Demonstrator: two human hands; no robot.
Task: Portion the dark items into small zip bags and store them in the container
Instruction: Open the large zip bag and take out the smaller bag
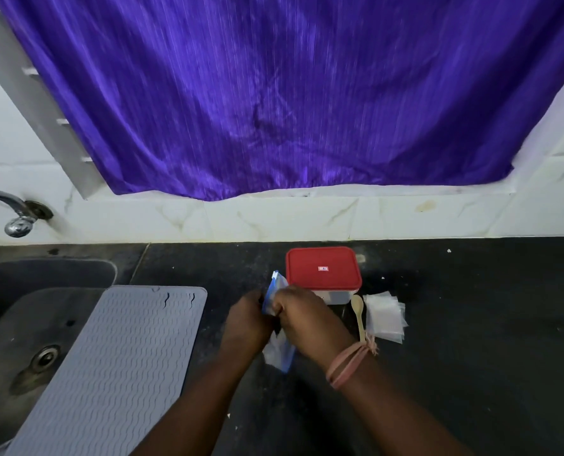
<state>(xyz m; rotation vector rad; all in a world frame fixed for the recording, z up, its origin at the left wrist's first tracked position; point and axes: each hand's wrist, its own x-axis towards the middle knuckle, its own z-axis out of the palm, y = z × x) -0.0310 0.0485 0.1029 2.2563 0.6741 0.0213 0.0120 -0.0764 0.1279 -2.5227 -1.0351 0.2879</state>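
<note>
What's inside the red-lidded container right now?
Cannot be seen. The red lid sits shut on the container, covering the inside, and the pale wall shows nothing through it. Both hands are on a blue-edged zip bag in front of it.

A shiny purple curtain (pixel 274 93) with thin up-and-down lines is hanging over white wall tiles (pixel 307 218) that are showing faint grey veins, and the bench (pixel 471 307) below is looking black with tiny white specks. A box (pixel 334 296) is wearing a bright red lid (pixel 323 268) with a small white label, while a grey mat (pixel 116 366) is showing rows of wavy lines. The hands are holding a clear bag (pixel 277 324) with blue edges, beside a pale wooden spoon (pixel 358 315), see-through little bags (pixel 385 315) and a pink wrist band (pixel 351 363).
</note>
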